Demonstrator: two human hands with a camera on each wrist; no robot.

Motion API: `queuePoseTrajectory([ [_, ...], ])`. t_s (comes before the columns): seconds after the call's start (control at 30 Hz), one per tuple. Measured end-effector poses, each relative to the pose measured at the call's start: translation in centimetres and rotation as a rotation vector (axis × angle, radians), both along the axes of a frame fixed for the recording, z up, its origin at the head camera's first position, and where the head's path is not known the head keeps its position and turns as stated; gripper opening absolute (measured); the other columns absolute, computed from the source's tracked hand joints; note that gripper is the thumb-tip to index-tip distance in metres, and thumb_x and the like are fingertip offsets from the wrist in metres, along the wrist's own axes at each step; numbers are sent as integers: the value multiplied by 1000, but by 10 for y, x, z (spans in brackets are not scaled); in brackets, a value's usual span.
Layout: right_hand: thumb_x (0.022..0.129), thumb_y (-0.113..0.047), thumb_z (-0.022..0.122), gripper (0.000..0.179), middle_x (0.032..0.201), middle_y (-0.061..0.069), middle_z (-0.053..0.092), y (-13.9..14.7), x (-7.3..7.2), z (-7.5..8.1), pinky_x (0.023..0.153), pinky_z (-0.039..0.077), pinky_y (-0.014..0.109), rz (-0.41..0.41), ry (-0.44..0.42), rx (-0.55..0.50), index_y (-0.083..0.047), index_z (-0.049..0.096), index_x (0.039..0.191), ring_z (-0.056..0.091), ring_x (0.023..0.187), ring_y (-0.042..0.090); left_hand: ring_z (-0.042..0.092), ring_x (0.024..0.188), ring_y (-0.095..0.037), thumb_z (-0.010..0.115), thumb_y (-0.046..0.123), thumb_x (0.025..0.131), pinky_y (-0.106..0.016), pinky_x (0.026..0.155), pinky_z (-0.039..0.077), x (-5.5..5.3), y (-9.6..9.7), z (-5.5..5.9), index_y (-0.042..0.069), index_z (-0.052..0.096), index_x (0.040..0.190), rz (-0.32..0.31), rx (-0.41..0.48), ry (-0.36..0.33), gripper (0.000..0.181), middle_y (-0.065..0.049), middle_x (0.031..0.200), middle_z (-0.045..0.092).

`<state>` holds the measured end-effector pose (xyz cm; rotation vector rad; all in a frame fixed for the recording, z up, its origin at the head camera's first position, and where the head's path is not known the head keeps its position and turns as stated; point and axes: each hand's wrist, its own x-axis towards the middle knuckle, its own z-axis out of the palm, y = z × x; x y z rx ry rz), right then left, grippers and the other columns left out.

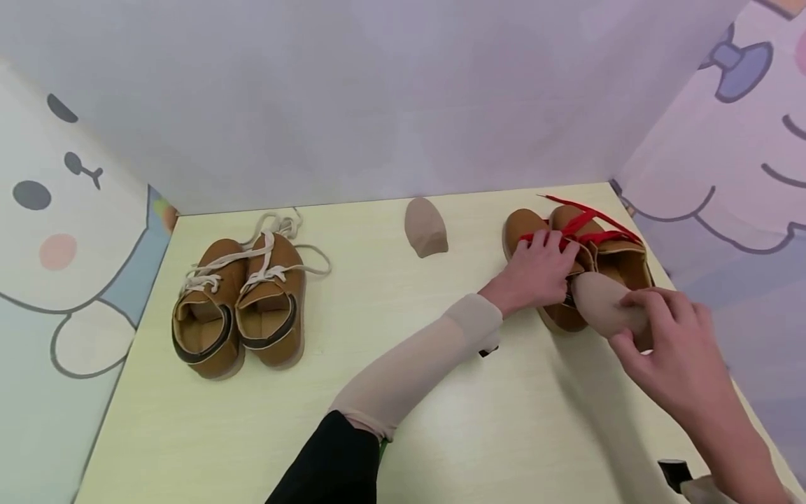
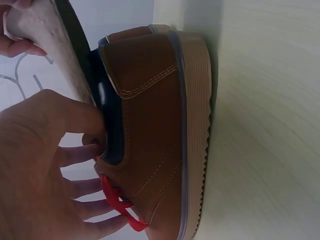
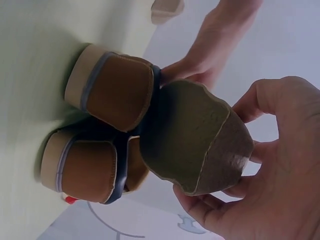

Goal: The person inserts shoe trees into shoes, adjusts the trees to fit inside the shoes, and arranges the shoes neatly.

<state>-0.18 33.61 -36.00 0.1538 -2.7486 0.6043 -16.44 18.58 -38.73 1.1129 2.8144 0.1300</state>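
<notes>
On the right, a pair of brown shoes with red laces (image 1: 595, 212) stands side by side. My left hand (image 1: 535, 276) holds the left shoe of this pair (image 2: 155, 110); its thumb is at the dark-lined opening and its fingers lie by the tongue and laces. With thumb and fingers, my right hand (image 1: 676, 357) pinches a beige moulded shoe insert (image 1: 601, 304) by its back end. The rounded end of the insert points to the left shoe's opening, and the right wrist view shows its hollow underside (image 3: 185, 135) tilted over that shoe's collar.
A second beige insert (image 1: 425, 227) lies on the pale table (image 1: 378, 308) near the back wall. At the left stands another brown pair, its nearer shoe (image 1: 271, 301) tied loosely with cream laces (image 1: 236, 260). Walls with cartoon prints (image 1: 737, 66) border the table.
</notes>
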Motion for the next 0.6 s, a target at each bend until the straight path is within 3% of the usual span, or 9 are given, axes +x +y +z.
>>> queuePoseTrajectory([
  [0.17,82,-5,58,35,121,32,55,3,0,4,103,23,65,11,-38,12,4,59,115,43,115,50,50,133,-21,52,38,101,-38,109,47,-1,5,-4,28,42,154,11,0,6,54,0,153,47],
  [0.33,82,-5,57,30,120,28,56,2,-4,8,104,23,63,18,-62,19,-1,61,112,44,113,46,54,134,-22,48,41,107,-36,113,47,-3,9,-5,29,39,158,13,-18,-13,53,-1,156,44],
  [0.5,83,-5,57,28,119,29,57,2,-10,10,102,24,64,30,-72,19,-3,63,110,46,112,46,64,124,-21,43,39,110,-33,107,53,-4,8,-5,23,42,155,-36,-48,66,47,-3,151,52],
  [0.6,83,-5,59,27,116,28,58,1,-14,9,100,26,64,45,-70,19,-4,63,109,47,108,45,67,119,-20,42,36,111,-31,103,56,-5,7,-4,22,44,154,-50,-53,70,45,-3,149,55],
])
